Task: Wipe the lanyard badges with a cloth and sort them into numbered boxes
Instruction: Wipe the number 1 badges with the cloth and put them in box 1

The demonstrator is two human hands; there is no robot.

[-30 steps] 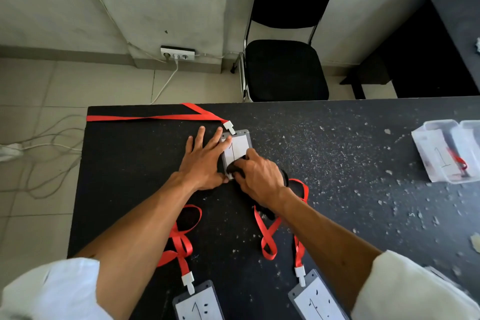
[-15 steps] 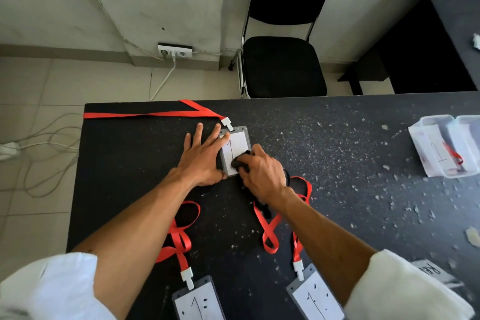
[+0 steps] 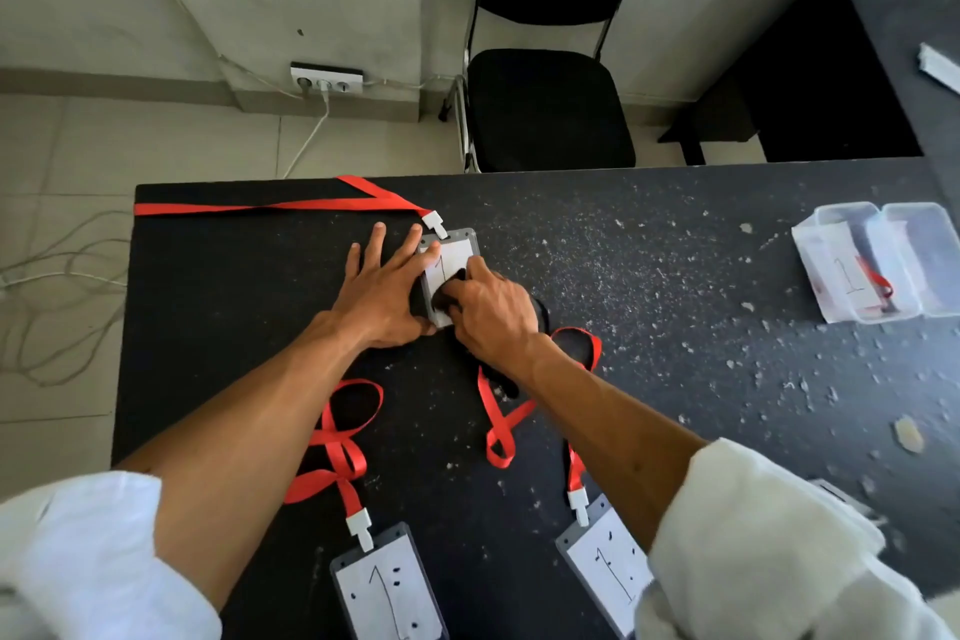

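Note:
A grey-framed badge (image 3: 454,250) marked "1" lies flat on the black table (image 3: 649,276), its red lanyard (image 3: 270,207) stretched to the left along the far edge. My left hand (image 3: 387,294) lies flat with spread fingers, pressing the badge's left side. My right hand (image 3: 493,314) grips a dark cloth (image 3: 445,295) bunched on the badge's lower half. Two more badges marked "1" lie near me: one (image 3: 387,587) at the front left, one (image 3: 605,569) at the front right, each with a looped red lanyard.
Two clear plastic boxes (image 3: 883,260) stand at the table's right edge; the left one bears a "1" label and holds a red lanyard. White flecks litter the table's right half. A black chair (image 3: 545,109) stands behind the table, a second dark table (image 3: 883,42) at the far right.
My right hand has rubbed the cloth up and down over the badge's lower half. My left hand stays pressed on the badge. The camera has shifted slightly.

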